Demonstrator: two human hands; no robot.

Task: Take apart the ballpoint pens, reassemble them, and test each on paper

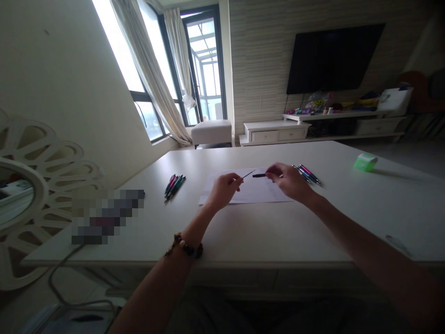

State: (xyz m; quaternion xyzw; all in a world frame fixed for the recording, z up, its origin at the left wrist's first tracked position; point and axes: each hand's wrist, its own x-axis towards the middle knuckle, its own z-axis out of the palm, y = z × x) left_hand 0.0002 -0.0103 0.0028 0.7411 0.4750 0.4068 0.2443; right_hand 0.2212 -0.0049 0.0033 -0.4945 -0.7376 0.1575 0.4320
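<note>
Above a white sheet of paper (pixel 255 194), my left hand (pixel 224 188) pinches a thin dark pen refill (pixel 249 174) that points up and to the right. My right hand (pixel 288 180) is closed on a short black pen barrel (pixel 259 176), its free end turned left. A small gap separates the refill's tip from the barrel. Several coloured pens (pixel 175 186) lie in a bunch left of the paper. More pens (pixel 308 174) lie just beyond my right hand, which partly covers them.
A green and white box (pixel 365 162) stands on the white table (pixel 264 241) at the right. Near the right front edge lies a small clear object (pixel 398 244). A pixelated item (pixel 107 218) with a cable (pixel 57 273) is at the left edge.
</note>
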